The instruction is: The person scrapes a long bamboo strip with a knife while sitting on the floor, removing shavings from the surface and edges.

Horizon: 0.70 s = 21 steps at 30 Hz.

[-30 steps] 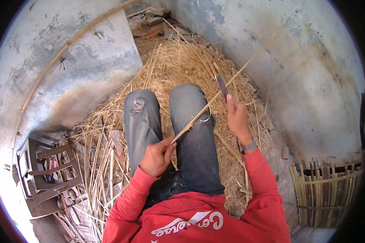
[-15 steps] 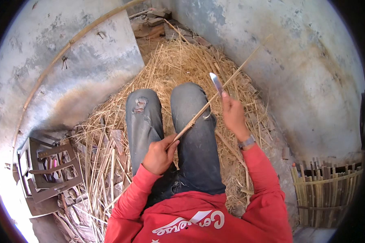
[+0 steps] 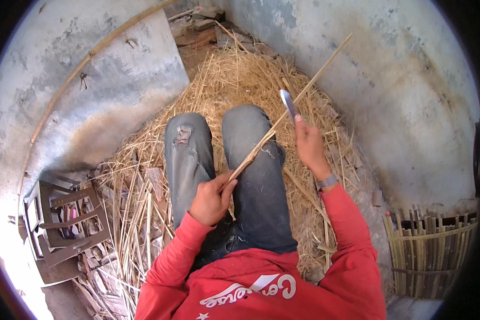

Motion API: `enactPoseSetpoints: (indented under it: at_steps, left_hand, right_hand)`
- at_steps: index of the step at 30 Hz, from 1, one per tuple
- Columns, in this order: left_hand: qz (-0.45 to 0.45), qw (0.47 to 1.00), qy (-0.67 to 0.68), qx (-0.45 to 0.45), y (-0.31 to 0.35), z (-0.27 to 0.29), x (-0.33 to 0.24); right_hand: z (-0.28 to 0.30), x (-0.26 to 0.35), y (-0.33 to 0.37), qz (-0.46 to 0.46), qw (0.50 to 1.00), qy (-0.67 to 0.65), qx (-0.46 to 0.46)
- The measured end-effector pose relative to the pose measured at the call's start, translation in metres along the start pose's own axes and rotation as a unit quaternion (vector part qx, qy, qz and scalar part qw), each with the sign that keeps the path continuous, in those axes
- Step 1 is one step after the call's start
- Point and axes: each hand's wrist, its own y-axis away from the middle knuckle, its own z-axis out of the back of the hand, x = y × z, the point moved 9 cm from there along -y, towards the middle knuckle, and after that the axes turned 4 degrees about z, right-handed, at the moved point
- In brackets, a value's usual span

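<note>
A thin bamboo stick (image 3: pixel 272 132) slants across my right thigh, from between my knees up toward the wall at the far right. Its near end is in my left hand (image 3: pixel 210 200), the fingers closed round it. My right hand (image 3: pixel 310 143) grips a knife (image 3: pixel 288 103) whose handle is mostly covered by the fingers. The bright blade tilts up and to the left, and it crosses or touches the stick a little beyond my right knee. A pale curl of shaving hangs beside the stick over that knee.
Straw and shavings (image 3: pixel 240 80) cover the floor round my legs. Loose sticks (image 3: pixel 138 224) lie at the left, near a brown wooden frame (image 3: pixel 74 226). A slatted bamboo basket (image 3: pixel 432 256) stands at the lower right. Stained walls (image 3: pixel 389 106) rise on both sides; a long pole (image 3: pixel 69 85) leans at left.
The knife and my right hand have shifted slightly up and to the right. The stick's far end has swung a little upward, while my left hand keeps its hold.
</note>
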Motion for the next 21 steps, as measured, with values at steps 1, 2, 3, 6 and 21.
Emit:
enactPoseSetpoints:
  at_steps: [1, 2, 3, 6, 21]
  left_hand:
    - [0.003, 1.000, 0.004, 0.002, -0.001, -0.002, 0.000]
    - [0.007, 1.000, 0.009, 0.004, -0.001, -0.003, 0.000]
    - [0.008, 1.000, 0.010, 0.004, -0.002, -0.001, -0.002]
    - [0.009, 1.000, -0.011, 0.010, -0.003, 0.001, -0.001]
    - [0.033, 0.993, 0.073, 0.092, 0.004, -0.007, 0.010]
  right_hand:
    - [-0.013, 0.011, 0.014, 0.046, 0.999, -0.001, 0.016]
    - [-0.032, 0.025, 0.041, 0.092, 0.995, -0.002, 0.032]
    - [-0.027, 0.023, 0.037, 0.094, 0.995, 0.001, 0.037]
    - [-0.002, 0.010, 0.008, 0.062, 0.997, 0.009, 0.040]
    - [-0.051, 0.024, 0.085, -0.205, 0.858, -0.271, 0.386]
